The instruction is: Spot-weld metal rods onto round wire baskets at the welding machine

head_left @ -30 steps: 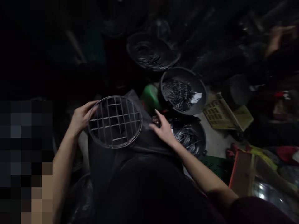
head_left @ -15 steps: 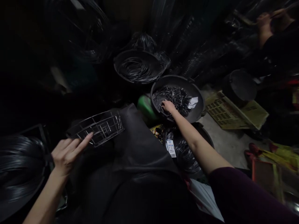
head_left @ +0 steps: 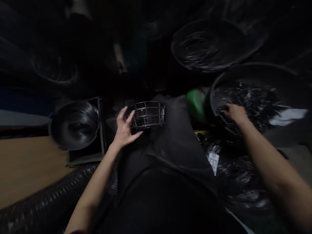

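Note:
My left hand [head_left: 125, 128] has its thumb and fingers spread at the left end of a wire-frame basket [head_left: 148, 113]. The fingertips overlap the basket's edge, but whether they touch it I cannot tell. The basket rests on the dark cloth [head_left: 170, 130] over my lap. Off to the right, my right hand [head_left: 234, 113] reaches into a wide black basin [head_left: 273, 68], at the left side of a heap of short dark wire pieces [head_left: 255, 100]. Its fingers are curled together, and blur hides what is between them.
A white paper [head_left: 290, 117] lies in the basin. Behind it stands another basin [head_left: 207, 45] of coiled wire. A green rounded object [head_left: 195, 105] sits beside my lap. Wrapped coils with a white label [head_left: 213, 162] lie at right. At left, a coil [head_left: 76, 125] stands in a crate [head_left: 85, 159].
The view has swung left, so things appear farther right. My left hand's fingers went from mostly curled, index extended, to spread at the basket. My right hand stays in the basin.

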